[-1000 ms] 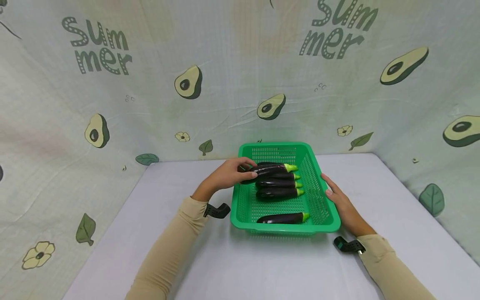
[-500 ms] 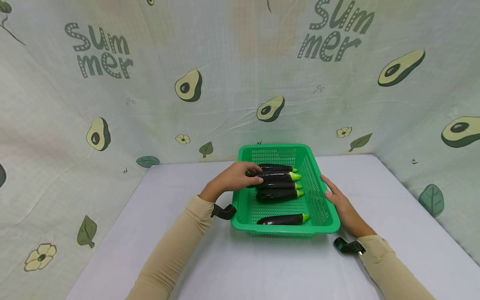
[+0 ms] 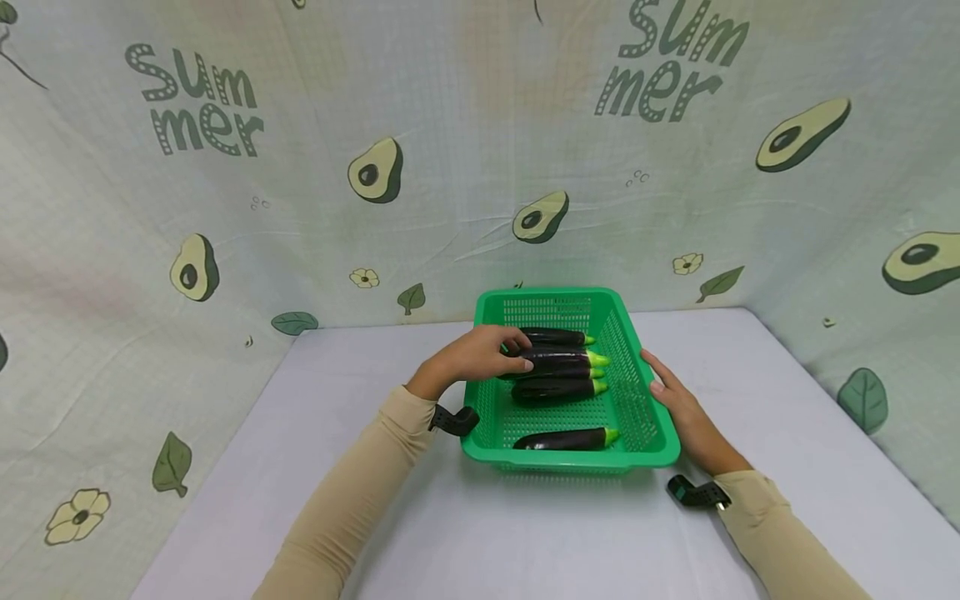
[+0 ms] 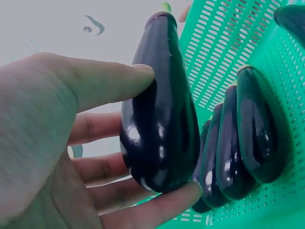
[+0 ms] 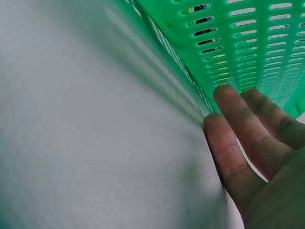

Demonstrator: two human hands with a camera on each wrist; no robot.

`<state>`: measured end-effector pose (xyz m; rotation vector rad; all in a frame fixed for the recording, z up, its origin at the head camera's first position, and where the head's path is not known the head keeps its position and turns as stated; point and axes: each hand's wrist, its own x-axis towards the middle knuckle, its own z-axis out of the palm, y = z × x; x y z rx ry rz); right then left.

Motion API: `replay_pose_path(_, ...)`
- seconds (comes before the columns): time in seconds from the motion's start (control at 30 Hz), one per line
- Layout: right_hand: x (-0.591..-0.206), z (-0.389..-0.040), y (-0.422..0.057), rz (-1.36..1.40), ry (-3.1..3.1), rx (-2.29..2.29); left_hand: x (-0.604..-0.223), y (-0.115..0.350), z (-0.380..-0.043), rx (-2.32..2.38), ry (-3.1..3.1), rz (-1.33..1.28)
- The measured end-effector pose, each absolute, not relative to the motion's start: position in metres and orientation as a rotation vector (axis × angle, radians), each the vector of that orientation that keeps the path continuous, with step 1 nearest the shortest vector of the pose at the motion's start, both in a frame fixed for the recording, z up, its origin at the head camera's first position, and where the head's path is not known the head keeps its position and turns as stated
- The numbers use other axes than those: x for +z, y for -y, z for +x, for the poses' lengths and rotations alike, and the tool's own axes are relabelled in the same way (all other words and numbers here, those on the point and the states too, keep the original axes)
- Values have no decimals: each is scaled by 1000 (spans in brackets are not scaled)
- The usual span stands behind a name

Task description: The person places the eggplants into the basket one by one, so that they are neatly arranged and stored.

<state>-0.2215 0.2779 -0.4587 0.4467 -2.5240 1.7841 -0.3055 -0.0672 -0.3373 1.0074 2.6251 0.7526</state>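
My left hand [image 3: 480, 352] grips a glossy dark purple eggplant [image 4: 159, 109] by its rounded end, thumb on one side and fingers on the other. In the head view its green stem end points right, over other eggplants in the green plastic basket [image 3: 577, 457]. Beside it lie a back eggplant [image 3: 558, 337] and a nearer eggplant [image 3: 551, 389]. Separate from these, a front eggplant [image 3: 566, 439] lies by the near wall. My right hand [image 3: 690, 421] rests against the basket's right side. The right wrist view shows its extended fingers [image 5: 257, 133] against the slotted outer wall.
The basket stands on a white-covered table [image 3: 525, 533]. Behind rises a pale cloth backdrop [image 3: 450, 100] printed with avocados, leaves and lettering. A black wrist strap [image 3: 456, 422] sits on the left wrist, with a similar wrist strap [image 3: 697, 492] on the right.
My left hand has lowered the eggplant and moved it slightly right and nearer, uncovering the back eggplant. The right hand and basket have stayed in place.
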Motion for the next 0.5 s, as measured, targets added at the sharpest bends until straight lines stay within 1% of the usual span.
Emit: replay_pose_path(0.5,-459,-221,-277,427,2517,1798,-339,55,-305,715,-2579,1012)
